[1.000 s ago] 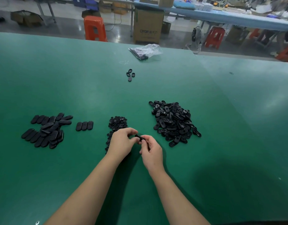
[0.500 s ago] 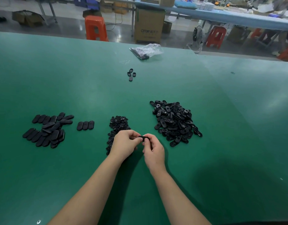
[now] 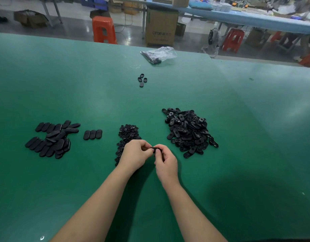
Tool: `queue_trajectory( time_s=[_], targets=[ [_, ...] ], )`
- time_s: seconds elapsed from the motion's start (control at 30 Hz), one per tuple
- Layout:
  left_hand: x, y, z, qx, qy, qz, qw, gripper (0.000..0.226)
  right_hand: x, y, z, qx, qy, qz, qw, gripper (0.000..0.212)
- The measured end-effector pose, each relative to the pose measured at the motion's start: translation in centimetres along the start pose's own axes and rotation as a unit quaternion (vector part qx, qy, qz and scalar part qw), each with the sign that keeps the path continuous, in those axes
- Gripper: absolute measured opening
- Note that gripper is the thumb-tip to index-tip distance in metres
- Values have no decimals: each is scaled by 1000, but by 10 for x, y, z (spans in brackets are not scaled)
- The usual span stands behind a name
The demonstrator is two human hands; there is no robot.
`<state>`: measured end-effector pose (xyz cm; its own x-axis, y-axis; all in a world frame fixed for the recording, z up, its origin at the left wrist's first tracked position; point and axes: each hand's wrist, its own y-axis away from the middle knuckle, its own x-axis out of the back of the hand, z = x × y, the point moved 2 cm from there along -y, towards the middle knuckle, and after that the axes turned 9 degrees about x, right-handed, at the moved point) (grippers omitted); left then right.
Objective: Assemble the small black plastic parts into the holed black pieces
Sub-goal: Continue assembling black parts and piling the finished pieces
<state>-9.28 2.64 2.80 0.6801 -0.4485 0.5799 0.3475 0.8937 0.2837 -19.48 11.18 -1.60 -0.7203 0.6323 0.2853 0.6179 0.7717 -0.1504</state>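
Since the piece [image 3: 157,150] I am working is a small moulded plastic oval, I judge it light, stiff and a little slick, best taken by its rim and ends so the hole stays free for the insert. It sits just below the centre of the frame, pinched between my two hands above the tabletop [image 3: 255,154]. My right hand [image 3: 166,163] has its thumb and curled fingers closed round the piece's near end. My left hand [image 3: 135,155] is curled tight too, its fingertips meeting the piece's other end; I cannot tell whether a small part sits under them, since the fingers hide it. Neither grip is wide: both are nearly closed, with only the piece between them.

The small parts [image 3: 127,134] lie heaped just above my left hand, and the holed pieces [image 3: 187,130] are piled to the right of centre. At the left of the frame lie smooth-faced ovals [image 3: 52,138], which I take for finished ones. Pressing should need little force, though the piece could skid from my fingers.
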Motion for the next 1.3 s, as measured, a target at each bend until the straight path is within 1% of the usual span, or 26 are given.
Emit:
queue_trajectory(
  time_s=[0.23, 0.57, 0.83, 0.97, 1.1, 1.3],
  targets=[
    [-3, 4, 1, -15, -3, 19, 1000, 9, 1, -1, 1, 6, -5, 2, 1000, 17],
    [-13, 13, 5, -28, 0, 53, 998, 9, 3, -2, 1, 12, -24, 18, 999, 23],
    [-10, 10, 6, -65, -8, 36, 997, 6, 3, -2, 1, 10, -35, 29, 999, 23],
    [-9, 8, 7, -72, -11, 31, 997, 4, 3, -2, 2, 1, -39, 31, 999, 20],
    [-9, 6, 7, -70, -12, 24, 997, 3, 4, -1, 2, -2, -41, 27, 999, 20],
    [-10, 6, 5, -48, -8, 35, 998, 6, 3, -1, 1, 12, -22, 22, 999, 25]
  ],
)
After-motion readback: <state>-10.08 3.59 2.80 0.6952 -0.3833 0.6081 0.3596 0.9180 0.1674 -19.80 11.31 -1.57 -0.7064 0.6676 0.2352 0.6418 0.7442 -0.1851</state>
